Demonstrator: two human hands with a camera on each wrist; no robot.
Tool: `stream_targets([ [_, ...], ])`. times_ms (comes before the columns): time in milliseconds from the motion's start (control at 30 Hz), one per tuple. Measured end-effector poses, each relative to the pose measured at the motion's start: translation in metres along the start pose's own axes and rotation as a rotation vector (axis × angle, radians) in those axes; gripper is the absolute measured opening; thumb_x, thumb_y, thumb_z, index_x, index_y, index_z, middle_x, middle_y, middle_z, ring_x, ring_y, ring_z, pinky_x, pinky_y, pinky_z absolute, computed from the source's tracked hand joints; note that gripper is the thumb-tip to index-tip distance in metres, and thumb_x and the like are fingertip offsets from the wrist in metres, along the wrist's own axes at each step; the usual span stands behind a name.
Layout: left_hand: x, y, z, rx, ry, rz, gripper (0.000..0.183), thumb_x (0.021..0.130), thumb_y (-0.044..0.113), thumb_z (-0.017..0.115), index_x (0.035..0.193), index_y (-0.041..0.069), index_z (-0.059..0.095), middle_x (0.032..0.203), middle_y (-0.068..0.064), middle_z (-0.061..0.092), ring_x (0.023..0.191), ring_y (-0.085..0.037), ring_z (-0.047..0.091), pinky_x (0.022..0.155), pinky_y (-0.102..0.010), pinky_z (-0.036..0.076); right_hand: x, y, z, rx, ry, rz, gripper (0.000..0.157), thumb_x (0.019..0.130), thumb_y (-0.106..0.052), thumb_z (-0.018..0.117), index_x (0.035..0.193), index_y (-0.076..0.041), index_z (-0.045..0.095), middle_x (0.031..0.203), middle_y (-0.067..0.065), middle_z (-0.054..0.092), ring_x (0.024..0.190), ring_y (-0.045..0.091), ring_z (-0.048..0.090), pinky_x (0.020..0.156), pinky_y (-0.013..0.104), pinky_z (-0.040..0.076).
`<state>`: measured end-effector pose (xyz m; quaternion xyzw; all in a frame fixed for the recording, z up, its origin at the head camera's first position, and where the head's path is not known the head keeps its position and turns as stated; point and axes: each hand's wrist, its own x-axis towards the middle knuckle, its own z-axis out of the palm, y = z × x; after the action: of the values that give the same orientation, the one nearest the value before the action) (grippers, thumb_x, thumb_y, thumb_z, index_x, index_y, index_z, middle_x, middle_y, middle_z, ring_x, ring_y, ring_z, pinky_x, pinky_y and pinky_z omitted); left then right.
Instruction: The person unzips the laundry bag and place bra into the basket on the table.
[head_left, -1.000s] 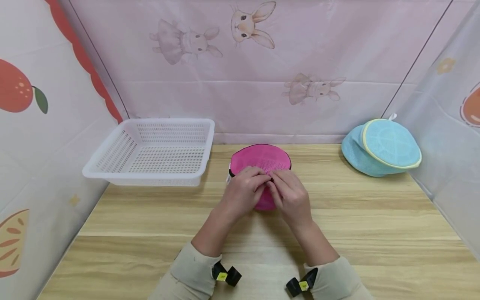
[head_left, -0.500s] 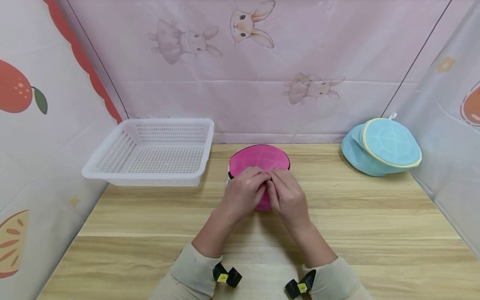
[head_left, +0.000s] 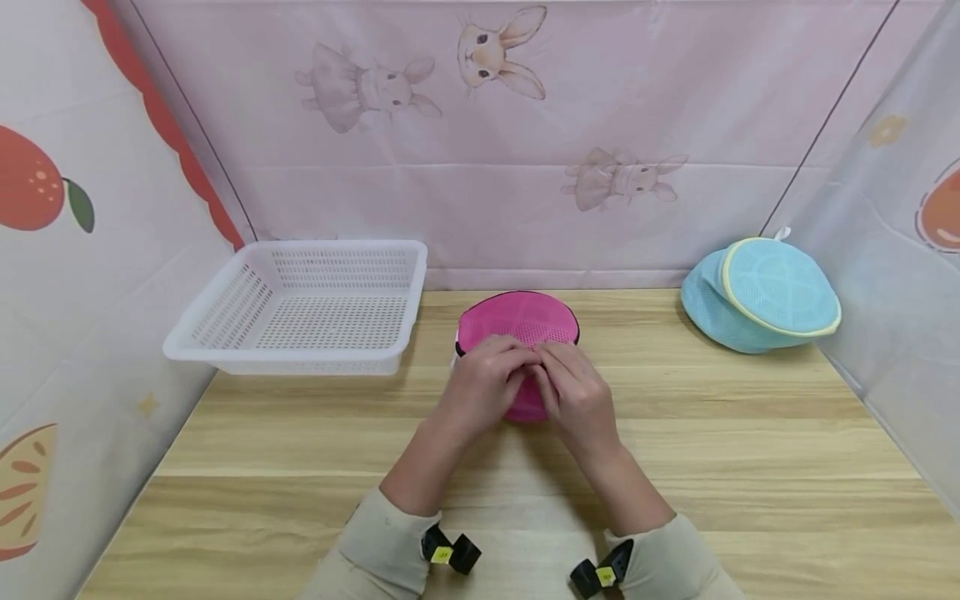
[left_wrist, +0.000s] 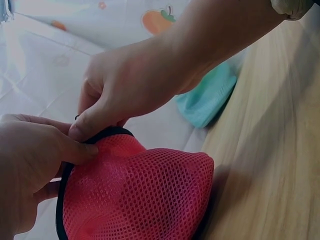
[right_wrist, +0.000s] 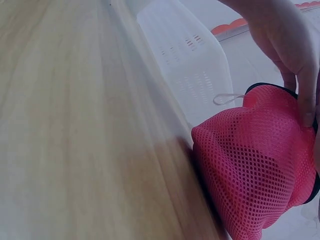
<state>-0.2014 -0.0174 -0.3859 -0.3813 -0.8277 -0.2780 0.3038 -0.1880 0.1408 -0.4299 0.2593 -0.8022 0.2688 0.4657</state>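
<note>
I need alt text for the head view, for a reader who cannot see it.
A person's left hand and right hand pinch a pink mesh bag on a wooden table. A white basket stands to the left, a yellow-edged blue mesh bag to the right.

We find the perforated basket (head_left: 292, 356) at the table's (head_left: 750, 467) far left corner and a second mesh bag (head_left: 783, 287) at its far right. Between them, near the far edge's middle, we see the held mesh bag (head_left: 517, 317), left hand (head_left: 483, 382) and right hand (head_left: 581, 402) meeting over it. Behind is the backdrop (head_left: 487, 208).
</note>
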Motion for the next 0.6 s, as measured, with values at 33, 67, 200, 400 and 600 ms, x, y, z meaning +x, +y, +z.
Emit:
stream_targets([
  [33, 0.0004, -0.0004, -0.0003, -0.009, -0.009, -0.01, 0.013, 0.083, 0.005, 0.077, 0.096, 0.009, 0.078, 0.09, -0.001, 0.073, 0.088, -0.014, 0.067, 0.086, -0.023, 0.055, 0.0002, 0.0004, 0.0002, -0.004, 0.006, -0.009, 0.026, 0.098, -0.016, 0.062, 0.107, 0.006, 0.072, 0.106, 0.015, 0.072, 0.1, 0.028, 0.068, 0.095, 0.038, 0.054],
  [67, 0.0005, -0.0008, -0.0008, -0.012, -0.018, -0.023, 0.013, 0.083, 0.005, 0.077, 0.096, 0.008, 0.078, 0.091, -0.001, 0.073, 0.089, -0.014, 0.067, 0.086, -0.024, 0.055, 0.0006, 0.0007, 0.0003, -0.007, 0.015, -0.019, 0.026, 0.098, -0.016, 0.061, 0.107, 0.006, 0.072, 0.106, 0.015, 0.072, 0.099, 0.028, 0.068, 0.094, 0.038, 0.054],
  [200, -0.0002, -0.0024, -0.0027, -0.03, -0.034, -0.086, 0.013, 0.084, 0.007, 0.078, 0.096, 0.008, 0.076, 0.091, -0.001, 0.073, 0.089, -0.014, 0.067, 0.087, -0.025, 0.055, 0.0011, 0.0021, 0.0009, -0.001, 0.045, -0.047, 0.027, 0.099, -0.017, 0.059, 0.105, 0.006, 0.073, 0.103, 0.016, 0.072, 0.097, 0.029, 0.069, 0.092, 0.038, 0.055],
  [400, 0.0002, -0.0051, -0.004, -0.039, -0.028, -0.085, 0.016, 0.083, 0.007, 0.078, 0.098, 0.008, 0.078, 0.09, -0.002, 0.071, 0.086, -0.014, 0.064, 0.081, -0.023, 0.055, 0.0013, 0.0053, -0.0001, 0.011, 0.075, -0.026, 0.024, 0.098, -0.013, 0.061, 0.103, 0.006, 0.073, 0.103, 0.017, 0.072, 0.098, 0.03, 0.069, 0.094, 0.039, 0.054],
  [600, 0.0012, -0.0095, -0.006, -0.031, 0.014, -0.055, 0.012, 0.082, 0.002, 0.077, 0.092, 0.009, 0.08, 0.088, -0.002, 0.07, 0.084, -0.015, 0.063, 0.079, -0.025, 0.055, 0.0006, 0.0089, -0.0025, -0.002, 0.098, 0.015, 0.02, 0.095, -0.009, 0.064, 0.104, 0.006, 0.073, 0.104, 0.017, 0.072, 0.1, 0.031, 0.069, 0.097, 0.041, 0.053],
])
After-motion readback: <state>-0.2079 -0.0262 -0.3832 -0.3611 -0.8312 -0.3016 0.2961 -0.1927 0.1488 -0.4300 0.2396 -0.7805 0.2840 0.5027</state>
